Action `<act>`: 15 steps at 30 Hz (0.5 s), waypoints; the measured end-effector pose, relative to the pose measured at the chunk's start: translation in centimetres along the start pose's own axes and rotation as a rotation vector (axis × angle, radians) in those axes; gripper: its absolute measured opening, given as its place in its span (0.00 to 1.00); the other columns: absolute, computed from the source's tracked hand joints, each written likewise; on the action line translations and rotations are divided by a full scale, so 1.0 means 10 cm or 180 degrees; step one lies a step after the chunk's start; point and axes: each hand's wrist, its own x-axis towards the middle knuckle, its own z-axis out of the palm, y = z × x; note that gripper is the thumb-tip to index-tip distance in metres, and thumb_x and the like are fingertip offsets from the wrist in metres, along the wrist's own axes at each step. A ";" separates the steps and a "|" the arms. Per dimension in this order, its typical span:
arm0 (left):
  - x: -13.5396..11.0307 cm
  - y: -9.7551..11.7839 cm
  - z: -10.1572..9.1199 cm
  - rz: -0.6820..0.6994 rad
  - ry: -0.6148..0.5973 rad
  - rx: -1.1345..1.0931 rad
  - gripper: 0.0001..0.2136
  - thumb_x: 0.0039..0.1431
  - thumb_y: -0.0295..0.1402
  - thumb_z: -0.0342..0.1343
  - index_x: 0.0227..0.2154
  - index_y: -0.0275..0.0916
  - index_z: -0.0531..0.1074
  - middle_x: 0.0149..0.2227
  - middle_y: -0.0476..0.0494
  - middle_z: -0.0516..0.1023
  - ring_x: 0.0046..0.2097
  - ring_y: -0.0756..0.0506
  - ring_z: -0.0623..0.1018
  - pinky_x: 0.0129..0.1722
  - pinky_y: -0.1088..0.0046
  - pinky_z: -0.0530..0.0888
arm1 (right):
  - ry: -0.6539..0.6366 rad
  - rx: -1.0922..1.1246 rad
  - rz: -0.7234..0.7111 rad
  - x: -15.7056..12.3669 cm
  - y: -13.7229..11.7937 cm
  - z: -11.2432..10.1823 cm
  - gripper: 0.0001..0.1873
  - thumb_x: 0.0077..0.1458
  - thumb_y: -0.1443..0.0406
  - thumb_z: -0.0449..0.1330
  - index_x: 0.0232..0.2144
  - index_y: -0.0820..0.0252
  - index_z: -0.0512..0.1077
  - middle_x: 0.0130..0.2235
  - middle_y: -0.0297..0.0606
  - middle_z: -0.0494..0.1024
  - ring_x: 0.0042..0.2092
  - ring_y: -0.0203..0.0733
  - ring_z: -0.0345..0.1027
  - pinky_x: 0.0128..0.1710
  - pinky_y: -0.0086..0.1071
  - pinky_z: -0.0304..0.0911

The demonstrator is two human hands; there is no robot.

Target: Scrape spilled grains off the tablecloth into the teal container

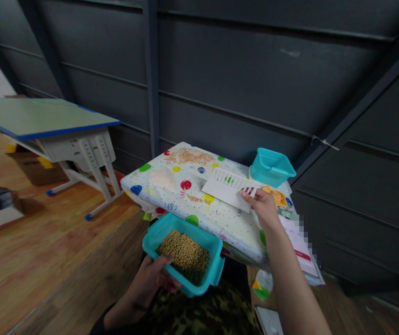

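Dotted tablecloth [232,225]; left hand [152,279] gripping teal bean tub [199,233]; right hand [264,205] pinching slotted sheet [223,190].

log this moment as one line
left grip: holds turquoise bin, beans inside; right grip: holds slotted white card over table; second turquoise bin: table's far right

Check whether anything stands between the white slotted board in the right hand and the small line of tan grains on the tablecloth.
Nothing visible stands between the white slotted board in the right hand and the small line of tan grains; only patterned tablecloth shows there.
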 end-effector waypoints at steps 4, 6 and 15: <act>-0.15 0.10 0.07 0.0121 -0.0030 -0.0029 0.21 0.46 0.42 0.75 0.38 0.43 0.71 0.18 0.43 0.84 0.20 0.39 0.83 0.19 0.70 0.75 | 0.0410 -0.0040 -0.0149 -0.35 0.04 -0.17 0.24 0.42 0.46 0.81 0.34 0.56 0.89 0.41 0.46 0.92 0.43 0.57 0.84 0.46 0.47 0.76; -0.19 0.13 0.10 0.0132 -0.0054 -0.0030 0.22 0.45 0.41 0.76 0.37 0.44 0.70 0.18 0.46 0.84 0.20 0.40 0.83 0.18 0.71 0.75 | 0.0451 -0.0090 -0.0102 -0.50 0.08 -0.20 0.23 0.45 0.46 0.80 0.36 0.56 0.89 0.43 0.47 0.92 0.44 0.59 0.85 0.49 0.49 0.76; -0.07 0.07 -0.06 -0.0089 0.0033 -0.0061 0.19 0.43 0.41 0.79 0.31 0.43 0.75 0.16 0.50 0.81 0.18 0.42 0.80 0.19 0.70 0.75 | 0.0478 0.0077 0.0246 -0.73 0.17 -0.07 0.28 0.45 0.43 0.80 0.37 0.58 0.88 0.42 0.47 0.92 0.41 0.59 0.84 0.43 0.48 0.76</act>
